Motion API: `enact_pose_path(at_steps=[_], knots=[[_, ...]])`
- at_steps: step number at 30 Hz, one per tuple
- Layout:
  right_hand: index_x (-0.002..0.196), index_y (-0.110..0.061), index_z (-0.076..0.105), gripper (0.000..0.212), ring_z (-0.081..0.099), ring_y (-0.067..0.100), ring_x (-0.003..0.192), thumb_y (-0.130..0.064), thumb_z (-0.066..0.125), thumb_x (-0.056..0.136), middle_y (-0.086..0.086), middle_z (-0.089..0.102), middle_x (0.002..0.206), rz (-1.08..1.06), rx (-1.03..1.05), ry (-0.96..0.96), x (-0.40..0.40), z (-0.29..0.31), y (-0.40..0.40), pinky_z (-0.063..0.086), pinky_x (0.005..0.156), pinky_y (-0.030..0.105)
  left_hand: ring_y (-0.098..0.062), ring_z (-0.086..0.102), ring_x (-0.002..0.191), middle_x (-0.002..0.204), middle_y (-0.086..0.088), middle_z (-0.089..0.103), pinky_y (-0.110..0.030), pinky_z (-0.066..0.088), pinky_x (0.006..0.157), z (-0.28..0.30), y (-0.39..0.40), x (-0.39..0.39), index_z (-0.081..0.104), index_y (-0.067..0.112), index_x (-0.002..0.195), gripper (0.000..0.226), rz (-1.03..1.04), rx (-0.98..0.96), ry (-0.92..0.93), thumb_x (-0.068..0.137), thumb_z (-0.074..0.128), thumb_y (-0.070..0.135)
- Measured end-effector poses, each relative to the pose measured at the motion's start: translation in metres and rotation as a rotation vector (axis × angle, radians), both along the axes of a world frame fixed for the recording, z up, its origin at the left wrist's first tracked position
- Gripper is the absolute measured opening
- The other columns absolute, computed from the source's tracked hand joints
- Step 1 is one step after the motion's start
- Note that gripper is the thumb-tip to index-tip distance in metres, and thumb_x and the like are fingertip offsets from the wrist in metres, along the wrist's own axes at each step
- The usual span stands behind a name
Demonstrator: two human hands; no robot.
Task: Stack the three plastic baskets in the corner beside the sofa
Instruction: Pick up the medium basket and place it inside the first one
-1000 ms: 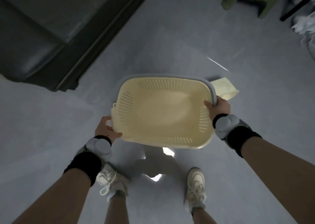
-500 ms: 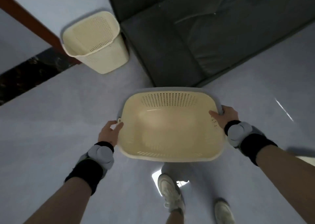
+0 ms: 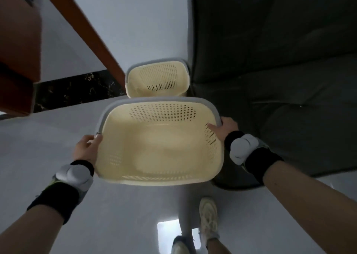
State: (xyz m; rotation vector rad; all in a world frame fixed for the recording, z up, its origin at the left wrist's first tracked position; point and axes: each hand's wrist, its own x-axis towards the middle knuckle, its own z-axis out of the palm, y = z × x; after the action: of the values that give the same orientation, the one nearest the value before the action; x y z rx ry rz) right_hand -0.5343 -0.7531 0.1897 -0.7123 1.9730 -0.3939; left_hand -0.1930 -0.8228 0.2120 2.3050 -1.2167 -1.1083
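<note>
1. At the far left of the frame a reddish-brown wooden panel (image 3: 17, 47) and a slanted wooden rail (image 3: 81, 27) close in on the corner. Swinging the load leftward on the way in could knock its rim against that wood.

2. Left of centre, the left hand (image 3: 87, 147) cups the outer wall of the carried basket (image 3: 160, 143) just under its grey rim, fingers curled around the edge with a thumb tip at the rim. The hold looks shallow. A smooth plastic wall could slide through it if the basket tips.

3. In the centre, the carried basket is held in the air, open side up and empty, low in front of the corner basket (image 3: 157, 79). That second basket stands on the floor in the upper middle of the frame, between the dark skirting and the sofa (image 3: 280, 79). The two rims are not yet aligned. Lowered askew, the carried one could jam on the rim or tip the standing one over. The third basket is not in view.

4. Right of centre, the right hand (image 3: 226, 127) grips the rim, thumb hooked inside against the perforated wall and the other fingers wrapped outside. I cannot tell how tightly they press.

5. On the right, the sofa sits just beside the corner basket. A rightward drift could catch the rim on its arm.
</note>
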Motion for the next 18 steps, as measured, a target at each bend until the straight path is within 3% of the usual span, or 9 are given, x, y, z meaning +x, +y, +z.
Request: enact_pose_path(at_steps=[5, 9, 13, 18], knots=[[0.131, -0.003, 0.045, 0.053, 0.052, 0.035, 0.120, -0.029, 0.058, 0.087, 0.018, 0.053, 0.133, -0.069, -0.066, 0.024, 0.003, 0.019, -0.101, 0.044, 0.096, 0.040, -0.026, 0.050, 0.089, 0.100, -0.015, 0.058, -0.036, 0.040, 0.081, 0.007, -0.067, 0.004, 0.057, 0.009, 0.109, 0.034, 0.096, -0.029, 0.063, 0.090, 0.043, 0.034], [0.131, -0.001, 0.041, 0.048, 0.050, 0.036, 0.120, -0.019, 0.054, 0.088, 0.019, 0.049, 0.133, -0.126, -0.095, 0.060, 0.010, 0.016, -0.158, 0.043, 0.094, 0.040, -0.036, 0.060, 0.089, 0.098, -0.014, 0.061, -0.053, 0.050, 0.091, -0.007, -0.113, 0.014, 0.056, 0.016, 0.096, 0.026, 0.077, -0.014, 0.088, 0.087, 0.047, 0.039], [0.137, -0.002, 0.034, 0.054, 0.049, 0.037, 0.122, -0.018, 0.052, 0.088, 0.019, 0.046, 0.137, -0.238, -0.085, 0.057, 0.023, 0.015, -0.226, 0.043, 0.097, 0.043, -0.031, 0.058, 0.078, 0.093, -0.017, 0.062, -0.054, 0.052, 0.088, -0.021, -0.188, 0.021, 0.059, 0.008, 0.109, 0.030, 0.025, 0.016, 0.139, 0.089, 0.050, 0.028], [0.136, -0.003, 0.032, 0.054, 0.051, 0.039, 0.120, -0.016, 0.051, 0.088, 0.021, 0.047, 0.134, -0.354, -0.049, 0.113, 0.026, 0.009, -0.290, 0.046, 0.094, 0.043, -0.034, 0.057, 0.086, 0.101, -0.017, 0.058, -0.057, 0.049, 0.091, -0.037, -0.264, 0.020, 0.050, 0.009, 0.131, 0.044, -0.151, 0.074, 0.152, 0.088, 0.047, 0.000]])
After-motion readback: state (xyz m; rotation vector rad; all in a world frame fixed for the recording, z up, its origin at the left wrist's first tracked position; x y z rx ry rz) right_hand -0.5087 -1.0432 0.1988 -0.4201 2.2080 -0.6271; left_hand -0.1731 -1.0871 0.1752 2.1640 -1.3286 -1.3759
